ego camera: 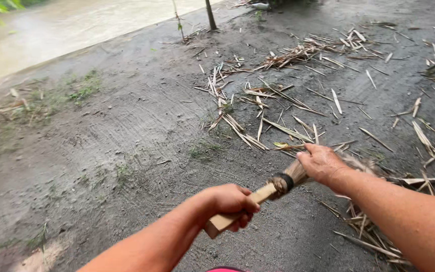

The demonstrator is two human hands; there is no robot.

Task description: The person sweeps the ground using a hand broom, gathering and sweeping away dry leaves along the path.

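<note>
My left hand (231, 201) is shut around the end of a pale wooden broom handle (260, 195). My right hand (322, 162) grips the same broom higher up, just past a dark binding (282, 182) where the handle meets the bristle bundle. The bristle end is mostly hidden behind my right hand and forearm. Dry bamboo strips and leaf scraps (273, 100) lie scattered on the dark wet ground ahead of the broom.
More bamboo scraps (368, 236) lie under my right forearm. Thin grass patches (84, 90) grow at the left. A pale paved strip (76, 22) runs along the top left, with a thin dark post (210, 15) beside it.
</note>
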